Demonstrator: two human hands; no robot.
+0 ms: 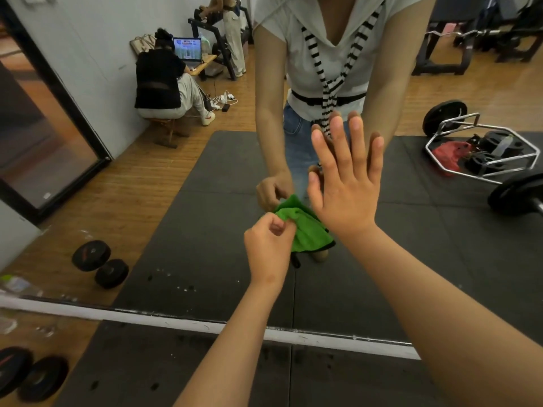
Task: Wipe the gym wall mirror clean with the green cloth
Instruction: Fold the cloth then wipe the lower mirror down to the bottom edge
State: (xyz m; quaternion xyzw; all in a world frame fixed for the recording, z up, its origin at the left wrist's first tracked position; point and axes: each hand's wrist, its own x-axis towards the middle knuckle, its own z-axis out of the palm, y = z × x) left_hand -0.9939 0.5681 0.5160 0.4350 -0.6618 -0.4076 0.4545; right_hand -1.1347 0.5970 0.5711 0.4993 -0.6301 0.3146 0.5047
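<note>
Now you are pinching the cloth (308, 230) with your left hand (269, 251), its fingers curled and clamped on the near edge, holding it just in front of the mirror (191, 207). Your right hand (345, 189) is lying flat on the glass, fingers straight and apart, tips meeting their reflection, just right of the cloth and overlapping it.

Left hand (269, 245), centre of frame: fingers curled, thumb and forefinger pinching edge of green cloth (305, 227). Right hand (346, 186), just above and right: flat, back to camera, fingers (339, 142) straight, spread, pointing up. Both forearms bare, entering from lower edge.
</note>
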